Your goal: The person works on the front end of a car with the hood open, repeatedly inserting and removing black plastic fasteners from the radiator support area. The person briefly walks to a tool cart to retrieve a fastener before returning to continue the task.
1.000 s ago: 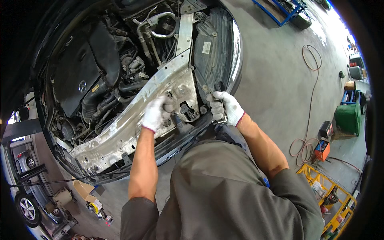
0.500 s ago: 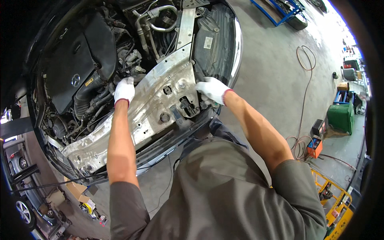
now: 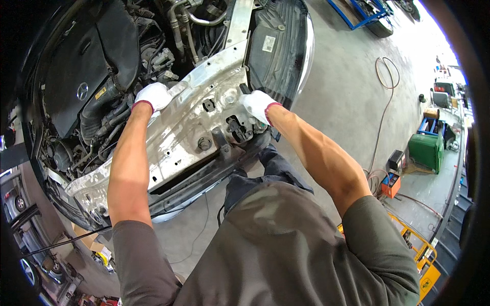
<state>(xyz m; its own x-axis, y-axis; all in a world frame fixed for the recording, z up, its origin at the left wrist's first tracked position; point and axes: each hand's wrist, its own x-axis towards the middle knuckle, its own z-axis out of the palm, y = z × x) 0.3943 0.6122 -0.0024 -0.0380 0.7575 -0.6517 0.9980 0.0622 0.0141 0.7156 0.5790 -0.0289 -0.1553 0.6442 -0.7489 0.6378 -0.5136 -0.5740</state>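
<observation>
A bare metal front panel [image 3: 176,132] spans the nose of a car with its engine bay exposed. My left hand [image 3: 153,97], in a white glove, lies over the panel's upper edge beside the engine hoses, its fingers curled on the metal. At the panel's right end my right hand [image 3: 258,105], also gloved, is closed beside the headlight [image 3: 273,48]. A short dark piece [image 3: 245,89] sticks out at its fingertips, and I cannot make out what it is. Below that hand is a latch-like fitting [image 3: 238,128] in a panel opening.
A black engine cover [image 3: 81,66] and a ribbed intake hose [image 3: 92,120] fill the left of the bay. The bumper edge [image 3: 199,186] runs close before my legs. On the floor at right are a hose [image 3: 380,132], an orange box [image 3: 391,184] and a green bin [image 3: 426,152].
The view has shifted, so the car sits further left. My left hand has turned with its fingers toward the right along the panel edge. My right hand stays at the panel's right end.
</observation>
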